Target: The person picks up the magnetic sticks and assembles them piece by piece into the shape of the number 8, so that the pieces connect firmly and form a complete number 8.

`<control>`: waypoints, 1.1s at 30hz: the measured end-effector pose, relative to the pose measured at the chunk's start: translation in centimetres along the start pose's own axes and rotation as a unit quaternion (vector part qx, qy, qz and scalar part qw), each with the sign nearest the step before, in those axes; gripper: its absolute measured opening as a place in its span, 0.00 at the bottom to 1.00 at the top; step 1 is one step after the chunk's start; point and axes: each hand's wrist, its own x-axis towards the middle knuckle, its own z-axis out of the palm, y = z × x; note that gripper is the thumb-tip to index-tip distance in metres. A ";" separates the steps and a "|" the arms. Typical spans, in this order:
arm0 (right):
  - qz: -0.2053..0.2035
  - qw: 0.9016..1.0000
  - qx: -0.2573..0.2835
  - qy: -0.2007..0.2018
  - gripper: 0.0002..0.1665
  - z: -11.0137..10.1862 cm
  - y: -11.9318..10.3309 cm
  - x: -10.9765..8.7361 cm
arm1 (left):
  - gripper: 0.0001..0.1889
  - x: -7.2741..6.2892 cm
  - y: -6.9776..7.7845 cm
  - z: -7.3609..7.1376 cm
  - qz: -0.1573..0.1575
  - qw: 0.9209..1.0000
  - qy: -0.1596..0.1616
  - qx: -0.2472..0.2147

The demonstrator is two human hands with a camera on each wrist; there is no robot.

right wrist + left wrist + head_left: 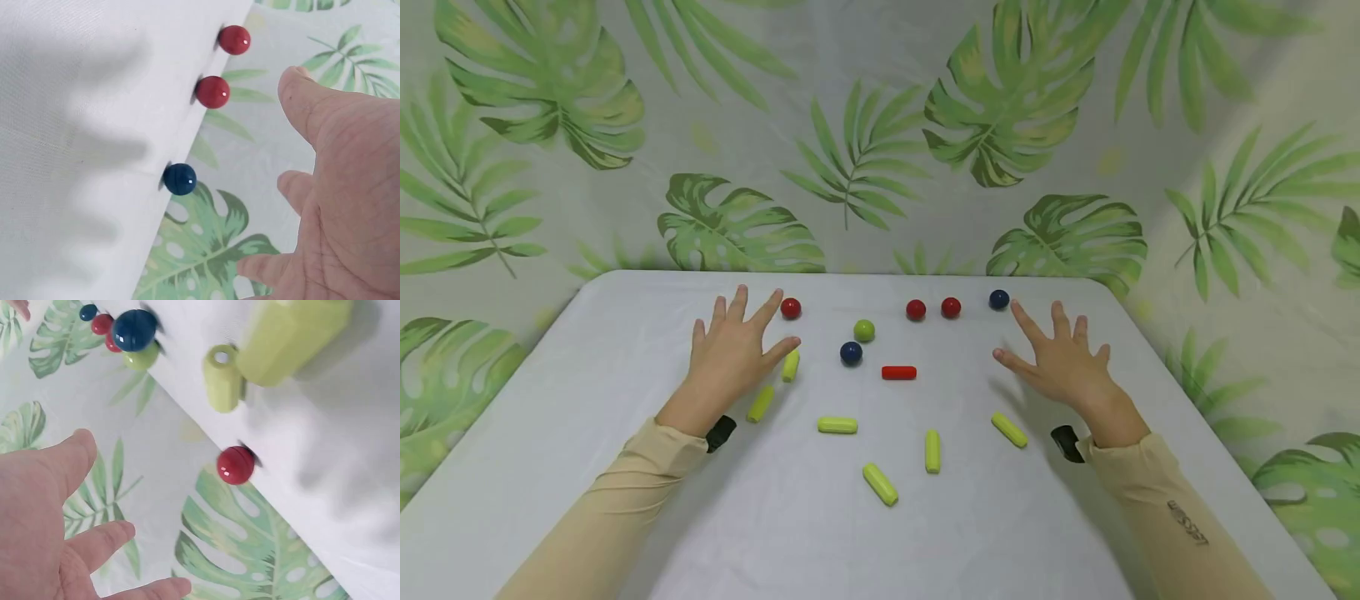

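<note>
My left hand [728, 354] hovers over the left of the table with fingers spread, holding nothing. Nearest to it are a red ball [791, 308] by its index finger and two yellow-green faceted sticks [761, 403] below its thumb. On the right my right hand [1067, 363] is likewise spread and empty, its index fingertip near a dark blue ball [998, 299]. Between the hands lie two red balls [916, 310], a green ball [864, 331], another blue ball [851, 353] and a red stick [898, 372]. In the left wrist view, one stick [222, 378] shows a hole in its end.
More yellow-green sticks [837, 425] lie scattered across the front half of the white table [790, 542]. Behind the table's far edge hangs a leaf-printed cloth [865, 108]. A black strap end [721, 434] shows at the left wrist, another [1067, 443] at the right.
</note>
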 end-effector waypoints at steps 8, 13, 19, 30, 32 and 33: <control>-0.022 1.000 -0.015 0.009 0.53 -0.3 -0.2 0.7 | 0.32 0.4 2.9 -0.1 0.092 0.995 0.046 0.010; -0.042 0.999 -0.004 0.014 0.51 -0.5 -0.6 1.3 | 0.27 0.8 5.1 0.3 0.146 0.989 0.032 -0.004; -0.072 0.997 0.028 0.010 0.48 -0.3 -1.1 2.6 | 0.20 1.9 7.5 1.8 0.207 0.978 -0.001 -0.027; -0.090 0.991 0.099 0.003 0.40 0.5 -1.4 6.3 | 0.19 4.3 10.3 4.3 0.248 0.963 -0.094 -0.048; -0.082 0.991 0.105 -0.001 0.40 0.6 -1.4 6.8 | 0.18 4.5 10.6 4.7 0.247 0.963 -0.101 -0.047; -0.078 0.991 0.108 -0.003 0.39 0.6 -1.5 7.0 | 0.18 4.5 10.7 4.9 0.245 0.963 -0.104 -0.047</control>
